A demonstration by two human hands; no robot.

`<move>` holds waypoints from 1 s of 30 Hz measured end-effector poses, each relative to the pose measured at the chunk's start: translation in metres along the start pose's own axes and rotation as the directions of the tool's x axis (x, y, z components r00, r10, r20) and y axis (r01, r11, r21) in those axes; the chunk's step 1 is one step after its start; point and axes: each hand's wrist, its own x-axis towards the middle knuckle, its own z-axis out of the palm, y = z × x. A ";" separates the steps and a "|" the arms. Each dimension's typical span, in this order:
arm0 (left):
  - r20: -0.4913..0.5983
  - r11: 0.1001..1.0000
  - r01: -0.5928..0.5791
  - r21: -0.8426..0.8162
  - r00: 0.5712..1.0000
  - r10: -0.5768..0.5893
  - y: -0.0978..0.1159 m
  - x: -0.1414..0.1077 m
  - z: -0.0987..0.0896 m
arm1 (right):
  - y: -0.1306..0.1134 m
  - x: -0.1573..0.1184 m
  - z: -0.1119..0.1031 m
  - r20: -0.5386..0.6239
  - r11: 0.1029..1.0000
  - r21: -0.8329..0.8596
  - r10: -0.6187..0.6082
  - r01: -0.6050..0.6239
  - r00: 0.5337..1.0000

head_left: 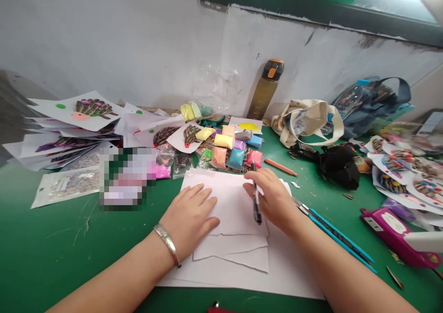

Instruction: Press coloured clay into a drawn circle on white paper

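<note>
My left hand (194, 216) lies flat with its fingers spread on the left side of the white paper (230, 207). A silver bracelet (167, 244) circles that wrist. My right hand (272, 197) grips a black pen (256, 195) over the paper's right side. The pen stands nearly upright, and I cannot tell which end is the tip or whether it touches the sheet. Torn-edged pieces of paper (242, 257) overlap under the top sheet, on a larger white sheet (290, 276). No drawn marks show on the top sheet.
Behind the paper are colourful clay packets (237, 157) and an orange pencil (281, 167). Blue-handled tools (339, 239) and a magenta glue gun (398, 237) lie right. Stacked seed pictures (79, 124) stand left. A bottle (265, 91) and bags (304, 124) line the wall.
</note>
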 end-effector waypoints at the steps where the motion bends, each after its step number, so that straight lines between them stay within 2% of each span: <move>1: 0.002 1.000 0.001 0.000 1.000 -0.001 0.000 0.000 0.000 | -0.003 0.000 -0.002 -0.044 0.989 0.130 0.073 -0.067 0.996; 3: 0.011 1.000 0.006 0.002 1.000 -0.006 0.001 0.000 0.000 | -0.010 -0.002 -0.001 -0.060 0.878 0.437 0.246 -0.196 0.967; 5: 0.019 1.000 0.010 0.004 1.000 -0.010 0.001 0.001 0.000 | -0.017 -0.004 0.004 0.000 0.682 0.674 0.383 -0.282 0.924; 7: 0.027 1.000 0.011 0.000 1.000 -0.011 0.002 0.001 -0.001 | -0.022 -0.005 0.013 0.098 0.535 0.765 0.454 -0.359 0.885; 9: 0.028 1.000 0.011 -0.005 1.000 -0.011 0.002 0.001 -0.002 | -0.026 -0.006 0.021 0.192 0.473 0.756 0.499 -0.451 0.845; 11: 0.029 1.000 0.009 -0.009 1.000 -0.009 0.001 0.001 -0.003 | -0.027 -0.006 0.026 0.233 0.460 0.725 0.536 -0.513 0.811; 16: 0.048 1.000 0.009 -0.012 0.999 -0.009 0.000 0.001 -0.004 | -0.026 -0.006 0.028 0.181 0.441 0.724 0.620 -0.530 0.764; 21: 0.049 1.000 0.016 -0.014 0.999 -0.015 0.000 0.000 -0.005 | -0.023 -0.007 0.026 0.161 0.498 0.668 0.630 -0.554 0.760; 30: 0.017 1.000 0.007 -0.016 1.000 -0.007 0.004 -0.004 -0.001 | -0.025 -0.015 0.021 0.186 0.493 0.643 0.642 -0.587 0.743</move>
